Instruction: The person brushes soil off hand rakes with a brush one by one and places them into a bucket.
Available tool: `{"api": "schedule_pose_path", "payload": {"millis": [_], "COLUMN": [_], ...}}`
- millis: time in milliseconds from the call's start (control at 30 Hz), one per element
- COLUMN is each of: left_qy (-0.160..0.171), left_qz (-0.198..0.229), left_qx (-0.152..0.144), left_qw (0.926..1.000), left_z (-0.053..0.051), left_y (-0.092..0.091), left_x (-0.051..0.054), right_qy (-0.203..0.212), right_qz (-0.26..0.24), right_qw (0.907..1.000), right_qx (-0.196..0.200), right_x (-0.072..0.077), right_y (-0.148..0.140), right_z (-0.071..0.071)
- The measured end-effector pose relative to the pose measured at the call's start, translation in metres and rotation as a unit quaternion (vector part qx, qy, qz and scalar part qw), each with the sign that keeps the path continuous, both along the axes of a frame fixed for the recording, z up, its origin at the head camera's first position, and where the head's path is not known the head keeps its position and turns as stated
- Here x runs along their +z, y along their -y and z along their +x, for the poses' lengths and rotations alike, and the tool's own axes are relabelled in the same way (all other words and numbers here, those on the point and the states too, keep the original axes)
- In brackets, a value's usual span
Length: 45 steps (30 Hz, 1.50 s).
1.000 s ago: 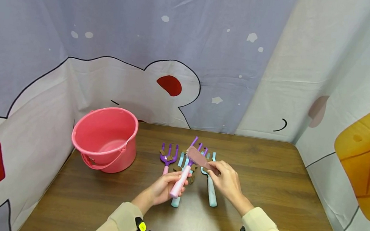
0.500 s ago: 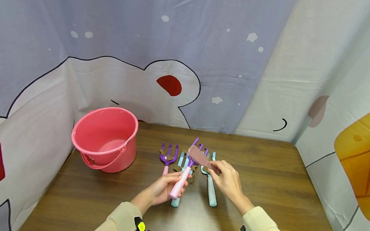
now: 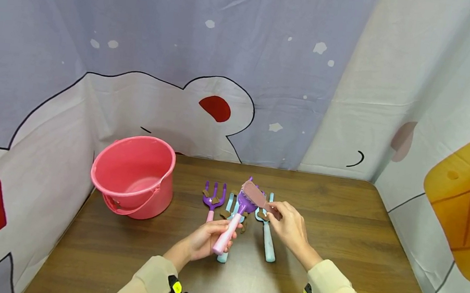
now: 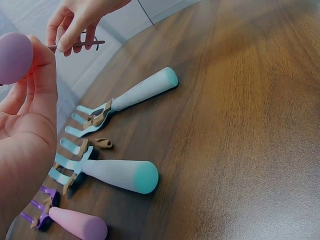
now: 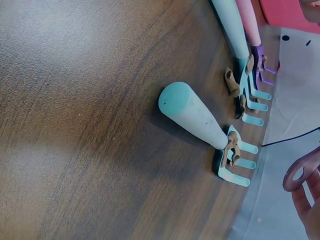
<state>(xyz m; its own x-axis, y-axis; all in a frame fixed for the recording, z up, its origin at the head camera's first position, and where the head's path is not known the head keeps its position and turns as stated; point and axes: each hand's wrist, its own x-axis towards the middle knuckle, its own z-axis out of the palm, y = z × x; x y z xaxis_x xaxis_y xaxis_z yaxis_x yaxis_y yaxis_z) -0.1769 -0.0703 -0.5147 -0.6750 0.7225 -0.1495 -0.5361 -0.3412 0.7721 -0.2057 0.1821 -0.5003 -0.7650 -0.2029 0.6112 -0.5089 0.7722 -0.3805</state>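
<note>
My left hand grips the pink handle of a purple hand fork, raised above the table with its tines pointing away. The handle's rounded end shows large in the left wrist view. My right hand pinches the handle of a dusty-pink brush; its bristled head lies across the purple fork head and hides part of the tines. A hole shows in the end of the brush handle in the right wrist view.
Another purple fork and two light-blue forks lie on the wooden table, brown clumps on their tines. A loose brown piece lies between the blue ones. A pink bucket stands at the left, before hanging cloth.
The held fork has turned and dipped slightly toward me, so its tines show less. The brush has shifted a little along the fork head. The things on the table have not moved.
</note>
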Motion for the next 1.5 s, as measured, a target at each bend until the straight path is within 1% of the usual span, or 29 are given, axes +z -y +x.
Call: {"api": "schedule_pose_path", "payload": {"millis": [100, 267, 433, 633, 833, 1000, 1167, 1300, 1433, 1467, 1500], "left_qy": [-0.001, -0.016, -0.024, -0.028, -0.028, -0.031, -0.050, -0.075, -0.107, -0.116, -0.131], "left_qz": [0.005, 0.017, 0.021, 0.014, -0.013, -0.064, -0.121, -0.159, -0.204, -0.219, -0.238], "left_qx": [-0.009, -0.025, -0.026, -0.022, -0.001, 0.016, 0.037, 0.041, 0.046, 0.050, 0.055], "left_qw": [0.9999, 0.9994, 0.9992, 0.9993, 0.9995, 0.9973, 0.9907, 0.9836, 0.9720, 0.9674, 0.9608], "left_z": [0.000, 0.001, 0.001, 0.001, 0.001, -0.002, -0.005, -0.005, -0.005, -0.005, -0.005], "left_y": [0.000, -0.001, -0.001, -0.001, 0.006, 0.011, 0.013, 0.014, 0.015, 0.015, 0.015], "left_x": [0.000, -0.001, -0.001, -0.002, -0.002, 0.002, 0.003, 0.007, 0.012, 0.014, 0.016], "right_qy": [0.004, 0.000, -0.003, -0.005, -0.003, 0.003, 0.021, 0.024, 0.020, 0.021, 0.021], "right_qz": [0.000, -0.002, -0.007, -0.006, -0.011, -0.002, 0.002, 0.005, 0.010, 0.012, 0.013], "right_qw": [0.9999, 0.9992, 0.9987, 0.9960, 0.9929, 0.9926, 0.9911, 0.9899, 0.9892, 0.9890, 0.9888], "right_qx": [-0.014, -0.039, -0.051, -0.089, -0.118, -0.121, -0.132, -0.140, -0.145, -0.146, -0.147], "right_x": [0.000, 0.000, 0.001, 0.003, 0.003, 0.002, 0.000, -0.001, -0.003, -0.003, -0.004], "right_y": [0.000, -0.002, -0.003, -0.007, -0.016, -0.022, -0.024, -0.027, -0.030, -0.031, -0.031], "right_z": [-0.001, -0.001, -0.003, -0.005, -0.006, -0.005, -0.003, -0.002, -0.002, -0.002, -0.002]}}
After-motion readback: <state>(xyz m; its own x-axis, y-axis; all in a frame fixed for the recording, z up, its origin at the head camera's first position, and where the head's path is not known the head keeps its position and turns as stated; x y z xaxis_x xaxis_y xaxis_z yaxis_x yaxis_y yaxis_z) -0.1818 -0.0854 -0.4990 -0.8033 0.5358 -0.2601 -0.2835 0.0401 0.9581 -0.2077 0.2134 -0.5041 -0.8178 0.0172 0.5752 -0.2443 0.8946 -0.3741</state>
